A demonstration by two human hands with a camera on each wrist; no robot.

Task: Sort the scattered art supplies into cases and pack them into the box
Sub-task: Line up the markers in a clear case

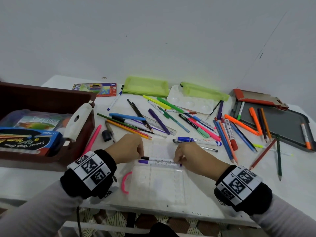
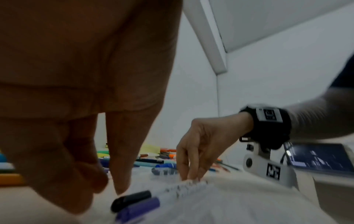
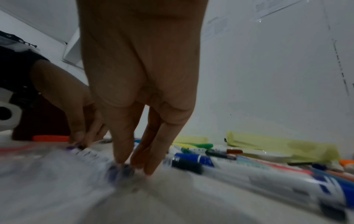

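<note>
Low in the frame's centre, an open clear plastic case [image 1: 156, 183] with a pink handle lies on the white surface [image 1: 205, 190]; two white markers, black-capped [image 1: 159, 158] and purple-capped [image 1: 159, 163], lie side by side across it; the left hand [image 1: 127, 148] has its grip pinched on their capped ends, the right hand [image 1: 189, 155] its fingertips pinched on the opposite ends; beyond, loose pens and pencils [image 1: 188, 124] scatter mid-frame; the brown box [image 1: 46, 122] sits at left; two green pouches [image 1: 147, 87] lie farthest.
</note>
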